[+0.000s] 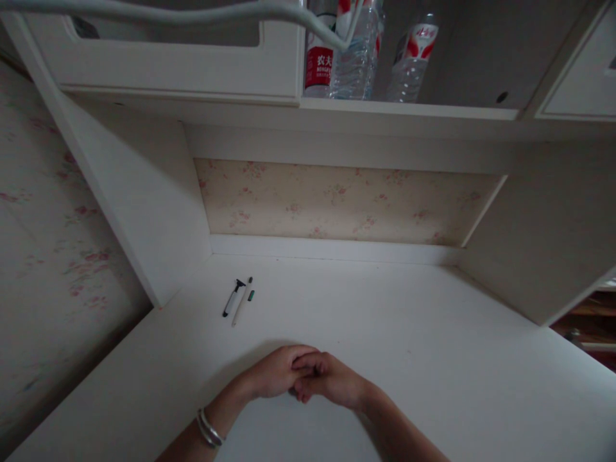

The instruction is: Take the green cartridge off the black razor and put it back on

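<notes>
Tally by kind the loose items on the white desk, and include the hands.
Razor: 1
Slim pale stick, likely a toothbrush: 1
Small green object, too small to identify: 1
Hands, left hand and right hand: 2
Total: 5

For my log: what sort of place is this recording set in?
Probably a room in a home, at a desk. The white desk, the cabinet above it with bottles on its open shelf, and the floral wallpaper behind suggest it.
</notes>
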`<state>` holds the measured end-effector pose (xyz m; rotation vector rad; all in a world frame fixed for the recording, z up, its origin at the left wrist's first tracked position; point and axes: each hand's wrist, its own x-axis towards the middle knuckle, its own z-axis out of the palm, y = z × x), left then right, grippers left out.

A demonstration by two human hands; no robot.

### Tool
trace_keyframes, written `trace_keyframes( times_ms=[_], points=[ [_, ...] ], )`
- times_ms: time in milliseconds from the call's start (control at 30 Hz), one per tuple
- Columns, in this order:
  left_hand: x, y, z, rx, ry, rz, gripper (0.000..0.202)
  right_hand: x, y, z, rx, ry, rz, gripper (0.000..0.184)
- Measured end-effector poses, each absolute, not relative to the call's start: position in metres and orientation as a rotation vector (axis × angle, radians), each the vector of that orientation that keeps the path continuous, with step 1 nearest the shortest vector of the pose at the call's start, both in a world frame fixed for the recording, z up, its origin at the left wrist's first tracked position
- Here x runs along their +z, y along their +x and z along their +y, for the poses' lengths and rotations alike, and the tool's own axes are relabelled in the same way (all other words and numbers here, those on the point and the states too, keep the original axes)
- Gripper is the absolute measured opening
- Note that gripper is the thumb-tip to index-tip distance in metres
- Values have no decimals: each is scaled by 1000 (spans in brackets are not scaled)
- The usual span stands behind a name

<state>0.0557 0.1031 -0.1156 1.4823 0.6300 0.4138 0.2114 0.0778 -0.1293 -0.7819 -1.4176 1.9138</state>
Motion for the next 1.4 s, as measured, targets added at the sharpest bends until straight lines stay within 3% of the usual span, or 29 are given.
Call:
trace_keyframes(
  times_ms=[533, 1400],
  points=[
    [-114, 56, 103, 420, 1492, 618, 33, -131, 211, 78, 1924, -817, -1392, 46],
    [-119, 54, 106, 419, 1520, 621, 35, -129, 210, 78, 1911, -801, -1397, 42]
  ],
)
